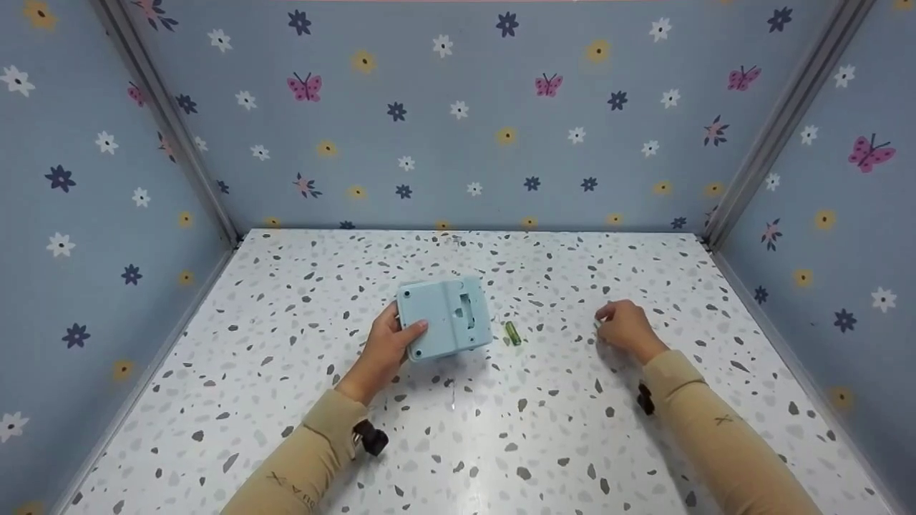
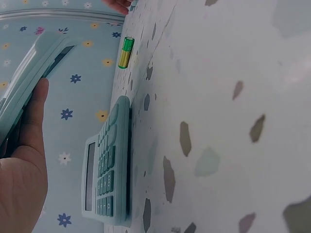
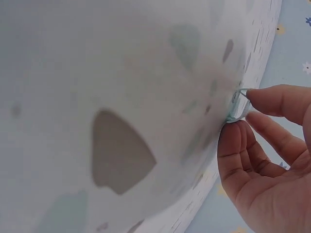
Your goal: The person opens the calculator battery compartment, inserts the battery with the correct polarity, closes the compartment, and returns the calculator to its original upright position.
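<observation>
My left hand point(image 1: 378, 352) grips a light-blue device point(image 1: 436, 322) by its left edge, with the thumb on its back. Rubber feet and an uncovered battery slot show on that back. A light-blue calculator point(image 2: 108, 165) lies keys up on the table below it in the left wrist view; I cannot make it out in the head view. To the right of the device rests a green and gold battery point(image 1: 513, 333). Farther right, my right hand point(image 1: 628, 330) pinches a small light-blue plastic cover point(image 3: 237, 106) at the tabletop; its fingers partly hide it.
A white speckled table point(image 1: 544, 443) spreads beneath both hands. Flower-patterned panels point(image 1: 458, 114) stand at its back and both sides, joined by grey metal posts point(image 1: 780, 107). A black wrist camera point(image 1: 371, 438) is strapped to the left sleeve.
</observation>
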`<state>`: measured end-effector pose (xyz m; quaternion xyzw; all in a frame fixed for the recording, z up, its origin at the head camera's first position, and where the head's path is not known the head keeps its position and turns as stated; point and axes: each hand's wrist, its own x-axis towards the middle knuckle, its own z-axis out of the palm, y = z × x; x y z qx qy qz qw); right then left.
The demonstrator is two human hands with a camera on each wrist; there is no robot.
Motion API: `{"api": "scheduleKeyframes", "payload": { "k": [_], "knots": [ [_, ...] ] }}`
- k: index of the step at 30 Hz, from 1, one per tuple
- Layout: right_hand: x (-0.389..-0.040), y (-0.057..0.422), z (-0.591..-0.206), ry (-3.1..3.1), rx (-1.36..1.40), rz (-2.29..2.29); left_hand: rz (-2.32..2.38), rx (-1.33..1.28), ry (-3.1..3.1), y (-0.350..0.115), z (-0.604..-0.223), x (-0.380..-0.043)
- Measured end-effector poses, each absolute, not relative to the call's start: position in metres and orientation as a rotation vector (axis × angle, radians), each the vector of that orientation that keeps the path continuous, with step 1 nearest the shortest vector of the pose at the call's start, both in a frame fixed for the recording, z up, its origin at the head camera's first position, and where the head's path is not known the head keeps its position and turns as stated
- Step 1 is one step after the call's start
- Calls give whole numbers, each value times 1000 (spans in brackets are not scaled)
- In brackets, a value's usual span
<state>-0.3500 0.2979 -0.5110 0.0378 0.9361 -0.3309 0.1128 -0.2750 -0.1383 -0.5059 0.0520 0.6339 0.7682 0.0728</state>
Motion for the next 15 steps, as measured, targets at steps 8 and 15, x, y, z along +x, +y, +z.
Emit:
{"api": "scheduleKeyframes", "payload": {
  "k": [8, 15],
  "knots": [
    [-349, 298, -508, 2734, 126, -969, 2305, 163, 1919, -140, -506, -276],
    [-345, 296, -503, 2762, 99, -987, 2327, 198, 1896, -142, -506, -275]
  ]
}}
